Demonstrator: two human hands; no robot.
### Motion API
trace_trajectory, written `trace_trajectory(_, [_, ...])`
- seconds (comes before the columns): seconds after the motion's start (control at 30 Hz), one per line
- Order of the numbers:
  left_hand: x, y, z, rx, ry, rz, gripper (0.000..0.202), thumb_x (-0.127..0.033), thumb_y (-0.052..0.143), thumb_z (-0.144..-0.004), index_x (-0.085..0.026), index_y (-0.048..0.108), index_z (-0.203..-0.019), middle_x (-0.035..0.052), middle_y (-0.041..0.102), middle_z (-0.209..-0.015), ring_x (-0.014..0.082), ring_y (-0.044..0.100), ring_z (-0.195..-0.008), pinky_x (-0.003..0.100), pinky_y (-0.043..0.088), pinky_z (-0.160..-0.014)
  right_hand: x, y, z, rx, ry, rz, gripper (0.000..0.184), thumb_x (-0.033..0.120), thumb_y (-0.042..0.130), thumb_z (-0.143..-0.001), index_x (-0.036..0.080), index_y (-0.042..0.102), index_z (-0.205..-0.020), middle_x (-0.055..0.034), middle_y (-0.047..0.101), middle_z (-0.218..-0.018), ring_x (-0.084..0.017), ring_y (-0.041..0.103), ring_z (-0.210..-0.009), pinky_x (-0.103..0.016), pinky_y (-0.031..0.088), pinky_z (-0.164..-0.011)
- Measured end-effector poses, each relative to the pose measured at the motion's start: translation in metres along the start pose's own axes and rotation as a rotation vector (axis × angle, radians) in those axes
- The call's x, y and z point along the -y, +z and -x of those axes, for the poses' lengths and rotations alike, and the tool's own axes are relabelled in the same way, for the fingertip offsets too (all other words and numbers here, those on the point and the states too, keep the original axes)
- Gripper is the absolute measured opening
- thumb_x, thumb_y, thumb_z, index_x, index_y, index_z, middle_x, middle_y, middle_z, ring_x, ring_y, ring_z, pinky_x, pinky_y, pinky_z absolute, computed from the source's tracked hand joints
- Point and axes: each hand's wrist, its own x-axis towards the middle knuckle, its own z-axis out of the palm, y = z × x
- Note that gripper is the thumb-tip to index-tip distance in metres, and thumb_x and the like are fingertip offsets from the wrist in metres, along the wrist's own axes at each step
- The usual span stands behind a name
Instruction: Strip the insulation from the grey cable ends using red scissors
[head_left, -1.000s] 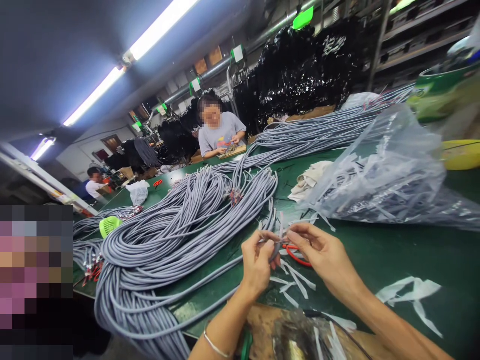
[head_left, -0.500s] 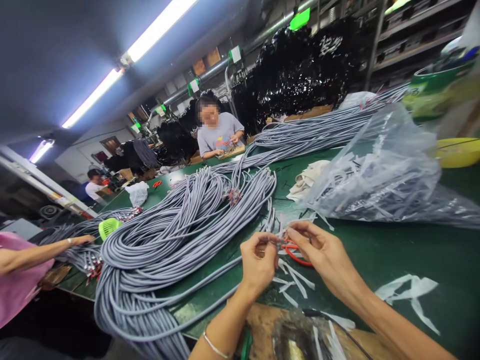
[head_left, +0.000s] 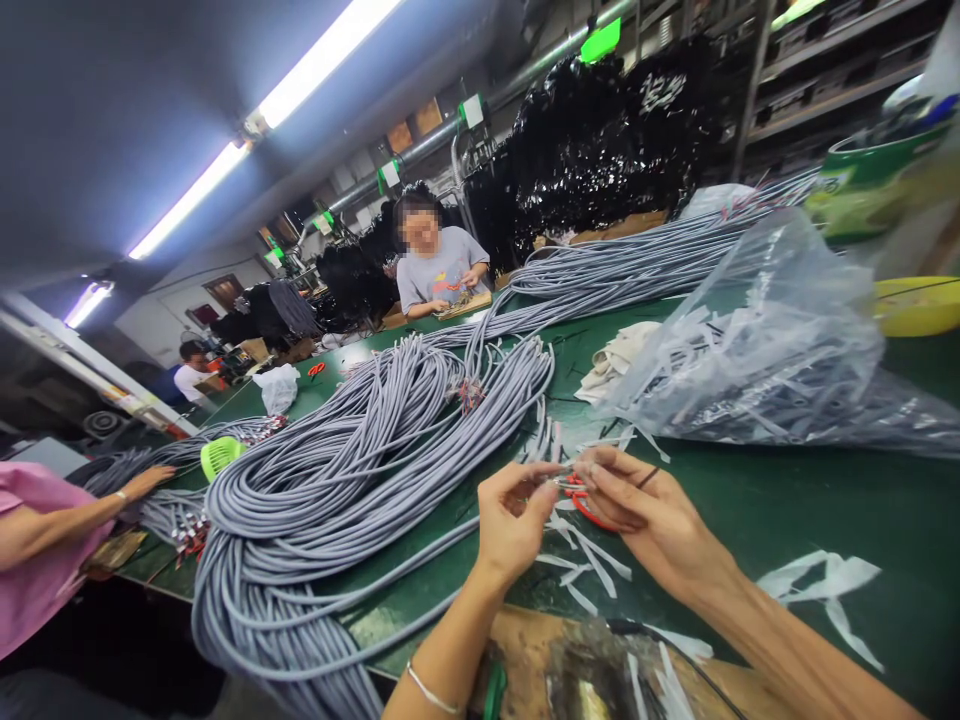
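My left hand (head_left: 511, 525) is closed in a pinch on the end of a grey cable (head_left: 431, 548), which runs in from the left behind the wrist. Right at the cable's tip, my right hand (head_left: 641, 505) has its thumb and fingers pressed together; what lies between them is too small to make out. A short dark strip (head_left: 649, 477) shows among those fingers. Partly hidden behind both hands are red-handled scissors (head_left: 592, 512) on the green table. White strips (head_left: 589, 560) lie scattered just below the hands.
A large coil of grey cables (head_left: 322, 480) fills the table to the left. To the right stands a clear plastic bag (head_left: 757, 370) of strips, beside a crumpled cloth (head_left: 619, 360). A wooden board (head_left: 525, 640) lies nearest me. Co-workers sit across the table and at the left.
My right hand's fingers have curled in closer at the cable tip, and the dark strip now shows among them. The co-worker's arm at the left has shifted slightly left.
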Motion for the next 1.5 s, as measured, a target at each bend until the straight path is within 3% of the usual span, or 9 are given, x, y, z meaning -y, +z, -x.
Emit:
trace_trajectory(0.1, [0.000,0.001,-0.004,-0.021,-0.066,0.181,0.042,-0.052,0.066,-0.068,-0.011,0.068,-0.077,-0.0069,0.036,-0.043,0.0026,0.026,-0.035,0.016,0.020,-0.034,0.002,-0.001,0.001,0.094,0.002,0.089,0.036,0.052,0.070,-0.063,0.017,0.061,-0.061,0.0087,0.025,-0.043,-0.003,0.016,-0.039,-0.022,0.010,-0.039])
trace_trajectory(0.23, [-0.001,0.001,-0.004,-0.039,-0.088,0.160,0.044,-0.055,0.064,-0.069,-0.011,0.066,-0.074,-0.0082,0.032,-0.042,0.0023,0.024,-0.034,0.016,0.020,-0.033,0.005,-0.002,0.002,0.174,-0.128,0.201,0.042,0.053,0.066,-0.067,0.016,0.060,-0.049,0.0029,0.037,-0.049,-0.006,0.029,-0.043,-0.024,0.021,-0.042])
trace_trajectory(0.5, [-0.002,-0.005,-0.004,-0.005,0.266,-0.564,0.016,-0.020,0.056,-0.080,-0.016,0.071,-0.080,0.0059,0.066,-0.073,0.0129,0.056,-0.063,0.020,0.040,-0.050,0.019,-0.011,0.003,0.132,-0.264,0.285,0.045,0.055,0.066,-0.066,0.019,0.054,-0.042,0.0005,0.042,-0.044,-0.011,0.039,-0.047,-0.026,0.032,-0.045])
trace_trajectory(0.63, [-0.001,-0.006,-0.004,-0.012,0.260,-0.585,0.020,-0.017,0.050,-0.082,-0.016,0.070,-0.080,0.0057,0.066,-0.071,0.0129,0.056,-0.061,0.020,0.040,-0.049,0.019,-0.010,0.003,-0.104,-0.322,0.437,0.041,0.055,0.062,-0.069,0.020,0.054,-0.048,0.0011,0.045,-0.048,-0.010,0.039,-0.045,-0.025,0.034,-0.044])
trace_trajectory(0.73, [-0.001,-0.007,-0.002,-0.011,0.237,-0.590,0.024,-0.019,0.046,-0.085,-0.015,0.070,-0.087,0.0061,0.065,-0.072,0.0130,0.055,-0.061,0.019,0.038,-0.047,0.011,-0.008,0.003,-0.269,-0.446,0.744,0.022,0.044,0.062,-0.072,0.022,0.063,-0.074,-0.0001,0.052,-0.062,-0.011,0.046,-0.050,-0.024,0.039,-0.047])
trace_trajectory(0.83, [-0.003,-0.006,0.000,-0.003,0.240,-0.599,0.024,-0.017,0.047,-0.084,-0.015,0.070,-0.089,0.0060,0.064,-0.072,0.0124,0.054,-0.058,0.019,0.037,-0.046,0.002,-0.008,0.002,-0.235,-0.603,1.135,0.024,0.037,0.059,-0.073,0.023,0.066,-0.092,-0.0041,0.055,-0.078,-0.013,0.053,-0.055,-0.024,0.039,-0.046])
trace_trajectory(0.93, [-0.005,-0.005,0.000,-0.005,0.248,-0.617,0.025,-0.013,0.047,-0.081,-0.014,0.070,-0.091,0.0067,0.065,-0.073,0.0122,0.053,-0.057,0.019,0.037,-0.046,-0.004,-0.009,0.001,-0.192,-0.697,1.357,0.024,0.035,0.049,-0.081,0.022,0.069,-0.082,-0.0056,0.055,-0.079,-0.012,0.057,-0.055,-0.023,0.037,-0.043])
trace_trajectory(1.23, [0.004,-0.011,-0.002,-0.058,0.412,-0.795,0.026,-0.013,0.048,-0.083,-0.019,0.067,-0.099,0.0080,0.063,-0.077,0.0171,0.058,-0.068,0.025,0.046,-0.063,-0.010,-0.009,0.001,-0.032,-0.854,1.421,0.035,0.029,0.040,-0.087,0.018,0.065,-0.064,-0.0052,0.059,-0.073,-0.008,0.055,-0.049,-0.020,0.040,-0.045])
trace_trajectory(1.5, [0.001,-0.013,0.000,-0.073,0.226,-0.925,0.020,-0.014,0.049,-0.083,-0.022,0.066,-0.089,0.0044,0.054,-0.069,0.0166,0.050,-0.054,0.025,0.038,-0.056,-0.015,-0.011,0.001,0.042,-0.799,1.435,0.035,0.028,0.040,-0.087,0.020,0.067,-0.066,-0.0059,0.063,-0.081,-0.009,0.057,-0.050,-0.021,0.039,-0.044])
